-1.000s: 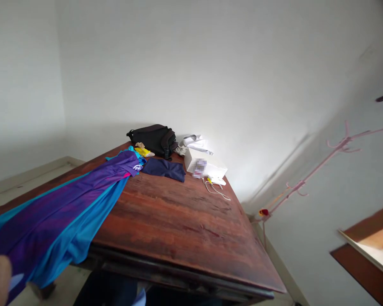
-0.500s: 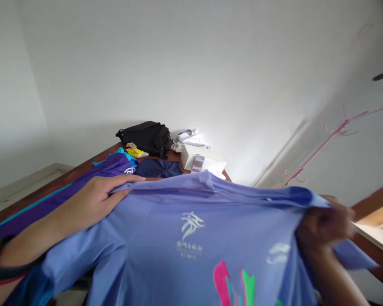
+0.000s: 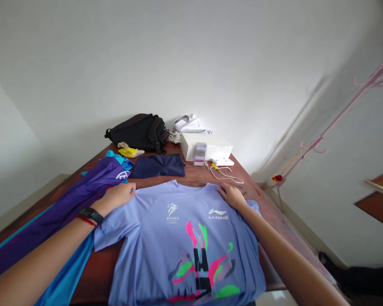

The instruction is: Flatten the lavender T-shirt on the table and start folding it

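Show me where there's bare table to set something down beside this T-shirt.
Bare reddish-brown wood runs along the right of the light-blue T-shirt, up to the table edge. A narrower strip lies between its collar and the flat navy cloth. The far end is crowded: black backpack, white box, white cable.

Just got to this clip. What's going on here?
A person has both hands on a light blue Li-Ning T-shirt lying spread out on a wooden table. The left hand rests at one shoulder and the right hand at the other. A purple and teal garment lies beside the left arm, with a folded navy cloth just beyond the shirt's collar. Farther along the table are a black backpack and a white box.
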